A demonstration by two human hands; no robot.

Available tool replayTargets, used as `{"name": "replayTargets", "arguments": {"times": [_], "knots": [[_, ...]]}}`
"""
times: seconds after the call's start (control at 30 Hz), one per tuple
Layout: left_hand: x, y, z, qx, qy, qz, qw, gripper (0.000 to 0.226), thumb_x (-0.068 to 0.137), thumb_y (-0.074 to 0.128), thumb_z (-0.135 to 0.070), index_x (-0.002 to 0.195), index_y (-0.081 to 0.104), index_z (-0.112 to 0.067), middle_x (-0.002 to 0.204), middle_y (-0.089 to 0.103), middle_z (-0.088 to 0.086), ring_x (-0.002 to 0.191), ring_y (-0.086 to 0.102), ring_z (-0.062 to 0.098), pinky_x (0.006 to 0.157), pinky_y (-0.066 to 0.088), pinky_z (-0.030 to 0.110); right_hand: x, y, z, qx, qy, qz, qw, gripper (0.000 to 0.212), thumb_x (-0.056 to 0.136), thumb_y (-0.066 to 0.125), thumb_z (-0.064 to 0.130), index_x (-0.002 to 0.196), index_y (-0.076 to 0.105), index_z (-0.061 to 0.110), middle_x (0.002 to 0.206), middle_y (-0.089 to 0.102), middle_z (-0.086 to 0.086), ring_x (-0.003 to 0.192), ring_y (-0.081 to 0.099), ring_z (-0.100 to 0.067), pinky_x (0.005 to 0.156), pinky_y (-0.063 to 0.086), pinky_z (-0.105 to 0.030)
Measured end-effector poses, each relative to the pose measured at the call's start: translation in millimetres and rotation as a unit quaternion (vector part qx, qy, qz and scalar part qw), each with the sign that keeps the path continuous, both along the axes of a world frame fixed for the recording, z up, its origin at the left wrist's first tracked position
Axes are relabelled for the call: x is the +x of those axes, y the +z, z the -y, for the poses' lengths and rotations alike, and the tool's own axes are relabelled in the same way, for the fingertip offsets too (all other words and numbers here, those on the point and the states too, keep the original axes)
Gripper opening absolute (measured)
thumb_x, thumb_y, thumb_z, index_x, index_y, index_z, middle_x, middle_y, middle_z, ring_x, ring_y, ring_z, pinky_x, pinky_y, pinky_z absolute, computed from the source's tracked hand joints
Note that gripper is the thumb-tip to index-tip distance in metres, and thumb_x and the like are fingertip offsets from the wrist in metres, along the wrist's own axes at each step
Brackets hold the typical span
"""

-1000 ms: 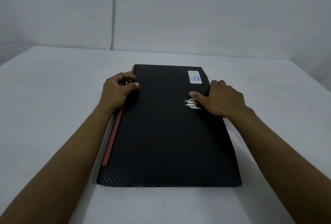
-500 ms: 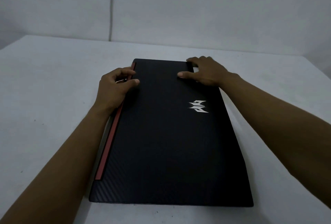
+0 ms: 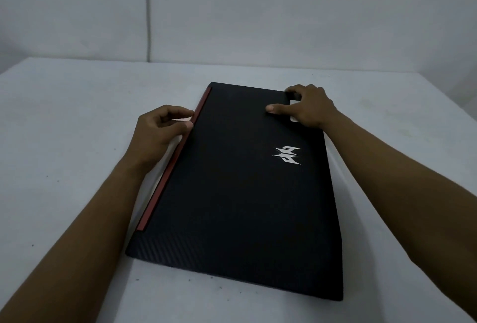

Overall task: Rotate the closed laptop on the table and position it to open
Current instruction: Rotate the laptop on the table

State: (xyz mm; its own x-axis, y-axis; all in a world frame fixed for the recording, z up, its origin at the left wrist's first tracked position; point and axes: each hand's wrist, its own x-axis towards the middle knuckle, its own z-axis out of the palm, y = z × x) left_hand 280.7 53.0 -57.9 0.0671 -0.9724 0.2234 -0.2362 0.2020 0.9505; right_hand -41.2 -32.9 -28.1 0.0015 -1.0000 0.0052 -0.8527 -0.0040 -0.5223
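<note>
I'm looking down at the closed laptop [image 3: 240, 188], lying flat on the white table [image 3: 64, 142] with a short end toward me and the long sides running away from me, skewed a little so the near end sits to the right. Its lid is black with a woven texture; a silver logo [image 3: 287, 155] sits right of centre, and a red strip [image 3: 173, 165] runs along the left long edge.

My left hand [image 3: 157, 137] is at that left edge, about a third of the way back from the far end. Its fingers are curled, the tips touching the red strip and the side of the laptop; the thumb lies just at the edge too. I cannot tell whether it is pinching the edge or only pressing against it.

My right hand [image 3: 309, 106] rests on the far right corner of the lid. The thumb is stretched flat across the lid toward the left, and the other fingers bend over the far edge at the corner, so this hand is clamped on that corner. It partly covers a pale sticker [image 3: 294, 103].

The hands are well apart, one on each long side. Both forearms reach in from the bottom corners. A grey wall [image 3: 284, 13] stands behind the table
</note>
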Motion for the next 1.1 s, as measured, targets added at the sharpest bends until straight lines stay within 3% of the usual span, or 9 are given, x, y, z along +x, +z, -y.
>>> {"name": "replayTargets", "arguments": {"times": [0.17, 0.27, 0.47, 0.6, 0.67, 0.7, 0.8, 0.93, 1.1], "knots": [[0, 4, -15, 0.032, -0.032, -0.021, 0.999, 0.027, 0.089, 0.064, 0.001, 0.115, 0.067, 0.0, 0.111, 0.075, 0.007, 0.102, 0.072, 0.011, 0.077, 0.052, 0.018, -17, -5, -19, -0.001, -0.053, 0.015, 0.998, 0.115, 0.043, 0.06, 0.097, 0.135, 0.059, 0.029, 0.135, 0.059, 0.0, 0.131, 0.049, -0.025, 0.103, 0.043, -0.052], [0, 3, -31, 0.048, -0.036, -0.022, 0.998, 0.027, 0.089, 0.064, 0.0, 0.115, 0.068, -0.003, 0.111, 0.077, 0.006, 0.106, 0.072, 0.014, 0.082, 0.054, 0.022, -26, -9, -33, -0.007, -0.084, 0.013, 0.996, 0.108, 0.048, 0.062, 0.095, 0.134, 0.058, 0.028, 0.134, 0.058, -0.001, 0.132, 0.046, -0.025, 0.102, 0.042, -0.051], [3, 11, -73, 0.098, -0.059, -0.036, 0.993, 0.027, 0.09, 0.063, -0.004, 0.115, 0.07, -0.012, 0.111, 0.078, -0.004, 0.104, 0.072, 0.01, 0.081, 0.055, 0.02, -39, -12, -62, -0.011, -0.115, 0.015, 0.993, 0.105, 0.056, 0.062, 0.092, 0.136, 0.056, 0.025, 0.133, 0.055, -0.003, 0.134, 0.039, -0.027, 0.104, 0.038, -0.051], [13, 13, -104, 0.123, -0.071, 0.0, 0.99, 0.04, 0.082, 0.073, -0.029, 0.121, 0.07, -0.021, 0.118, 0.075, -0.009, 0.109, 0.07, 0.011, 0.084, 0.055, 0.022, -39, -11, -66, -0.01, -0.123, 0.025, 0.992, 0.106, 0.055, 0.062, 0.092, 0.137, 0.055, 0.026, 0.136, 0.054, -0.004, 0.135, 0.039, -0.028, 0.103, 0.036, -0.05], [14, 14, -118, 0.128, -0.078, -0.011, 0.989, 0.058, 0.068, 0.081, -0.047, 0.12, 0.072, -0.024, 0.121, 0.073, -0.013, 0.112, 0.067, 0.006, 0.086, 0.053, 0.017, -40, -12, -66, -0.006, -0.121, 0.035, 0.992, 0.109, 0.051, 0.061, 0.094, 0.138, 0.055, 0.027, 0.138, 0.053, -0.003, 0.136, 0.039, -0.028, 0.105, 0.036, -0.051], [12, 14, -124, 0.128, -0.077, -0.007, 0.989, 0.056, 0.068, 0.081, -0.047, 0.119, 0.073, -0.025, 0.124, 0.072, -0.016, 0.115, 0.065, 0.002, 0.088, 0.051, 0.014, -41, -12, -66, -0.005, -0.121, 0.039, 0.992, 0.11, 0.05, 0.061, 0.094, 0.138, 0.055, 0.028, 0.138, 0.053, -0.003, 0.136, 0.038, -0.028, 0.105, 0.036, -0.051], [-5, 12, -131, 0.107, 0.0, 0.068, 0.992, 0.029, 0.083, 0.074, -0.024, 0.112, 0.074, -0.026, 0.124, 0.068, -0.02, 0.114, 0.062, -0.002, 0.09, 0.045, 0.011, -41, -12, -66, -0.003, -0.12, 0.044, 0.992, 0.11, 0.05, 0.062, 0.094, 0.138, 0.055, 0.028, 0.139, 0.053, -0.003, 0.137, 0.039, -0.028, 0.106, 0.036, -0.053], [-12, 8, -131, 0.01, 0.156, 0.097, 0.983, 0.01, 0.089, 0.07, -0.026, 0.096, 0.076, -0.023, 0.099, 0.076, -0.007, 0.093, 0.07, 0.008, 0.087, 0.054, 0.028, -41, -12, -66, -0.006, -0.119, 0.05, 0.992, 0.109, 0.052, 0.063, 0.093, 0.139, 0.054, 0.028, 0.141, 0.053, -0.002, 0.137, 0.039, -0.028, 0.106, 0.036, -0.053], [-7, 7, -123, -0.037, 0.176, 0.11, 0.978, 0.018, 0.087, 0.066, -0.031, 0.087, 0.076, -0.016, 0.087, 0.077, 0.001, 0.084, 0.071, 0.018, 0.08, 0.056, 0.035, -43, -11, -67, -0.013, -0.122, 0.046, 0.991, 0.102, 0.059, 0.065, 0.088, 0.138, 0.054, 0.026, 0.139, 0.052, -0.005, 0.137, 0.035, -0.03, 0.105, 0.037, -0.051]]}}
